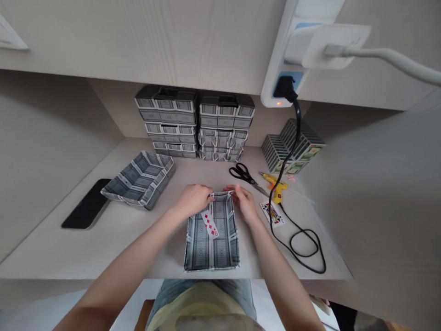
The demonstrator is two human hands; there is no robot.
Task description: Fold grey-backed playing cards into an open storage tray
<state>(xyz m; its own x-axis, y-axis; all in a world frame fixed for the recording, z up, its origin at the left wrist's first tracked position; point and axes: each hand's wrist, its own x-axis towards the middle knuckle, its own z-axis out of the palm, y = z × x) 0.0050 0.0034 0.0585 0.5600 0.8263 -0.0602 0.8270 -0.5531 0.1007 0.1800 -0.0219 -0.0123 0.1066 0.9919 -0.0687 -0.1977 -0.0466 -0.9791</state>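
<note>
A shallow tray made of playing cards [212,241] lies on the desk in front of me, its grey patterned backs facing up. A folded card with red diamonds [210,224] lies tilted inside it. My left hand [193,199] grips the tray's far left corner with curled fingers. My right hand [245,202] pinches the far right corner of the same far wall. Both hands press on that far rim.
A second card tray [141,179] sits at the left, beside a black phone [86,204]. Stacked card boxes [195,124] stand at the back. Scissors [243,174], a yellow glue gun [277,188] with a black cable [303,243], a loose face card [272,214] and card decks [292,147] lie right.
</note>
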